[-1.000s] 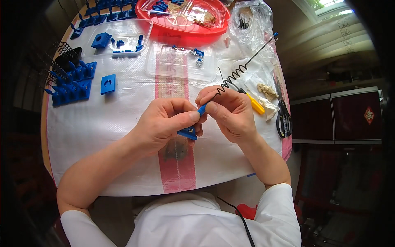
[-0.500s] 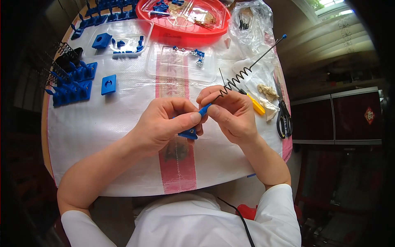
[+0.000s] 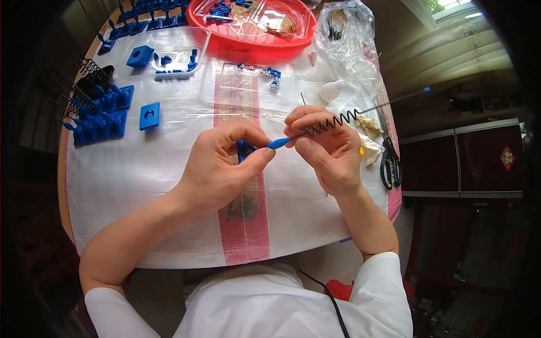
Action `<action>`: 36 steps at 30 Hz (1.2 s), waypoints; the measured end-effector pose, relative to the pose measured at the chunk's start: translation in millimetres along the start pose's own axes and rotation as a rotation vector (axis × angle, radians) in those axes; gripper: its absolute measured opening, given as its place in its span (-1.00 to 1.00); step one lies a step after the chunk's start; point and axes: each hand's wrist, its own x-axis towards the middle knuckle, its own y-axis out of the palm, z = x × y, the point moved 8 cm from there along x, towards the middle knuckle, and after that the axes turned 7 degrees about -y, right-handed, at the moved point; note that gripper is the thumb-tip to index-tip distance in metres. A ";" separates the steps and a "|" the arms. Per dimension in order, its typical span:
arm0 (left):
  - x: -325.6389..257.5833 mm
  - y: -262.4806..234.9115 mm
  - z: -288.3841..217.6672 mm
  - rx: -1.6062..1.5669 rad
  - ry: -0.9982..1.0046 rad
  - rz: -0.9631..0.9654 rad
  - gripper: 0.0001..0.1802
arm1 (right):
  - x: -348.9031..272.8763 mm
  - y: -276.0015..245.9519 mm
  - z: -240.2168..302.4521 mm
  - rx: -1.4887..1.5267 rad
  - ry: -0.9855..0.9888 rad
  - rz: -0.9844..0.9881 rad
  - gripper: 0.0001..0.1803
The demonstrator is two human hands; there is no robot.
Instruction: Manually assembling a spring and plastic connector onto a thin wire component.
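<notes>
Head camera, my only window from this distance, showed two bare hands raised above the white-covered surface (image 3: 146, 194), meeting near its middle. The left hand (image 3: 216, 163) had its fingers pinched narrow on a blue mount (image 3: 279, 143), thumb below and forefinger above the tapered stem, while the square base sat tucked behind among the curled fingers. Just to the right, the right hand (image 3: 333, 159) had thumb and forefinger close about the thin end of a black coiled wire (image 3: 332, 123); whether they pressed on it or merely let it pass between them I could not tell. That wire ran from the stem's tip out to the right, rising slightly to a small blue cap (image 3: 427, 90) at its far end. For work at this joint, I judged, the left fingers should keep the stem firm and unturning, with the pinch close to its mouth. I would have had the right fingers grip the straight part beside the stem rather than the coils, which would likely flex and waste the push. Wire and stem wanted to lie in one line, since a sideways lean could bend the wire or strain the tip. The long free end called for room too, as it reached out over the scissors (image 3: 390, 163) at the right edge.
</notes>
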 end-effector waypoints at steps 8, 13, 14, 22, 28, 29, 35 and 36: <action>-1.6 -7.7 -7.4 0.170 0.190 -0.132 -0.87 | 0.3 1.9 -0.6 -0.118 -0.035 0.025 -0.73; -7.6 -7.2 -24.9 0.362 0.335 -0.218 -0.82 | -0.7 1.6 -1.2 -0.150 -0.077 0.038 -0.72; -9.1 -7.1 -27.2 0.388 0.364 -0.231 -0.82 | -0.2 2.6 -0.3 -0.150 -0.084 0.044 -0.73; -10.7 -3.9 -32.0 0.452 0.417 -0.225 -0.80 | -1.2 2.9 -1.3 -0.056 -0.030 0.023 -0.76; -10.5 -0.3 -35.8 0.517 0.460 -0.164 -0.77 | -0.6 -1.0 -0.3 -0.068 -0.015 0.033 -0.77; -10.5 -1.1 -35.8 0.522 0.471 -0.163 -0.77 | -0.1 0.5 0.4 -0.068 -0.018 0.037 -0.77; -11.7 -3.8 -34.3 0.448 0.412 -0.227 -0.79 | 0.2 2.9 0.9 -0.104 -0.013 0.052 -0.76; -11.6 -4.5 -34.1 0.436 0.400 -0.236 -0.78 | 0.6 2.7 0.4 -0.113 -0.011 0.054 -0.76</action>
